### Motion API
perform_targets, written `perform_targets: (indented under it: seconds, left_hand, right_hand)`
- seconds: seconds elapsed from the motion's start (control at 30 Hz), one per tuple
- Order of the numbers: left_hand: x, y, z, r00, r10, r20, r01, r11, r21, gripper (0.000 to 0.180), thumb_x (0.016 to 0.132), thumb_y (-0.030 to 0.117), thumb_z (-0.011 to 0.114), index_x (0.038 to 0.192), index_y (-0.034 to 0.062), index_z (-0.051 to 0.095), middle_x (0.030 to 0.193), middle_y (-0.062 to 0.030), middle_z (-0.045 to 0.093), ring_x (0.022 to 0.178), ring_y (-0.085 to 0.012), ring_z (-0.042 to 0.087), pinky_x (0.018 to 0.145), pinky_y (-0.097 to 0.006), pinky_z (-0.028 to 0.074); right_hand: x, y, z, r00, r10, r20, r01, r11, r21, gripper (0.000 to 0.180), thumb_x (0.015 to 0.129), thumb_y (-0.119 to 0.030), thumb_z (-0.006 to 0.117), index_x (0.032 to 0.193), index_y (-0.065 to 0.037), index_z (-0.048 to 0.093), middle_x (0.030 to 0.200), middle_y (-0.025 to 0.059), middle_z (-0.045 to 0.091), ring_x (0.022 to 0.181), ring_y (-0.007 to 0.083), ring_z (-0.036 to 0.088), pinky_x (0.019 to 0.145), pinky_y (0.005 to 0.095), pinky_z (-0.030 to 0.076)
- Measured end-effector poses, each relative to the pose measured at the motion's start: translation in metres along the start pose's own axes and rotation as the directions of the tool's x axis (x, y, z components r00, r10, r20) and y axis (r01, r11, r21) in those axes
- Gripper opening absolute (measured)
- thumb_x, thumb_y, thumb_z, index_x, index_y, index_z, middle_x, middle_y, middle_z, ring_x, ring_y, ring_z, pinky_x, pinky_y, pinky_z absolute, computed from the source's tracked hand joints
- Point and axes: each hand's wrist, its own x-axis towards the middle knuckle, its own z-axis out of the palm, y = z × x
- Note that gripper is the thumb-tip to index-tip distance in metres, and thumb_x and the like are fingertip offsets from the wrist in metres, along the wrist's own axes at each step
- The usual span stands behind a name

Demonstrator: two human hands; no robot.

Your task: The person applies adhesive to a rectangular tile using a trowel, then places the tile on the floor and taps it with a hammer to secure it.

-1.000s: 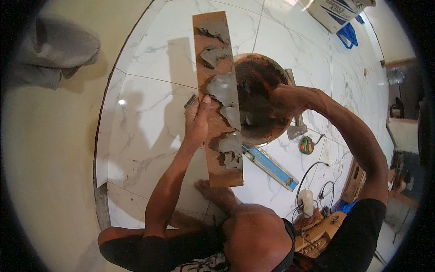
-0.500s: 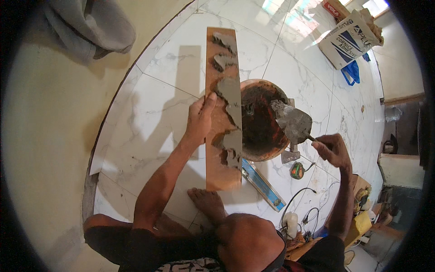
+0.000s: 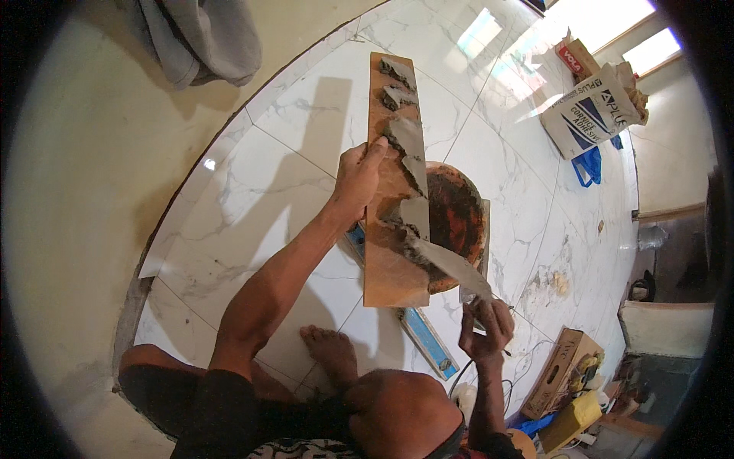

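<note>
My left hand (image 3: pixel 361 176) grips the left edge of a long, narrow brown tile strip (image 3: pixel 388 275), its thumb lying over the face. Grey mortar (image 3: pixel 410 149) clings to that face in uneven ridges, mostly along the right side. With my right hand (image 3: pixel 487 329) I hold a trowel (image 3: pixel 453 266) by its handle. The trowel's mortar-smeared blade touches the lower right part of the strip, at the mortar. Partly behind the strip sits a round basin (image 3: pixel 462 206), stained dark and reddish inside.
A blue spirit level (image 3: pixel 430 344) lies on the marbled floor tiles beneath the strip. Back right stand a paper bag (image 3: pixel 589 111) and a blue plastic bag (image 3: pixel 587 167). A cardboard box (image 3: pixel 562 371) is at the lower right. Grey cloth (image 3: pixel 202 42) hangs at the upper left.
My right hand has brought the trowel leftward from over the basin onto the strip's lower right part. The view has shifted, showing the strip farther right. My left hand keeps its grip.
</note>
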Motion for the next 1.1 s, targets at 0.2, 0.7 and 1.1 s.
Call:
perform_targets:
  seconds: [0.2, 0.7, 1.1]
  left_hand:
    - [0.007, 0.001, 0.001, 0.998, -0.014, -0.057, 0.014, 1.0, 0.002, 0.042, 0.101, 0.033, 0.053, 0.114, -0.0059, 0.063, 0.104, -0.0099, 0.067, 0.095, -0.0166, 0.064, 0.087, -0.03, 0.05]
    - [0.013, 0.015, 0.015, 0.991, -0.044, -0.127, 0.044, 0.999, 0.0, 0.036, 0.1, 0.029, 0.053, 0.102, -0.0042, 0.065, 0.091, -0.007, 0.064, 0.078, -0.0143, 0.062, 0.071, -0.03, 0.051]
    - [0.028, 0.029, -0.014, 0.989, -0.138, -0.059, 0.136, 0.99, -0.022, 0.04, 0.1, 0.031, 0.056, 0.112, -0.0068, 0.063, 0.103, -0.0151, 0.068, 0.091, -0.0198, 0.067, 0.079, -0.031, 0.054]
  right_hand:
    - [-0.024, 0.003, 0.032, 0.991, -0.131, -0.01, 0.128, 0.983, -0.133, 0.037, 0.07, 0.008, 0.069, 0.106, 0.001, 0.061, 0.096, 0.0169, 0.066, 0.081, 0.0335, 0.067, 0.065, 0.0413, 0.052]
    - [-0.058, 0.0, 0.013, 0.999, -0.039, 0.012, 0.04, 0.988, -0.151, 0.035, 0.066, 0.01, 0.068, 0.1, 0.003, 0.065, 0.095, 0.0175, 0.067, 0.079, 0.0343, 0.067, 0.065, 0.0421, 0.054]
    - [-0.069, 0.016, -0.046, 0.975, 0.217, 0.041, -0.206, 0.96, -0.19, 0.034, 0.07, 0.011, 0.069, 0.102, -0.001, 0.065, 0.09, 0.0165, 0.067, 0.075, 0.0332, 0.067, 0.063, 0.0374, 0.054]
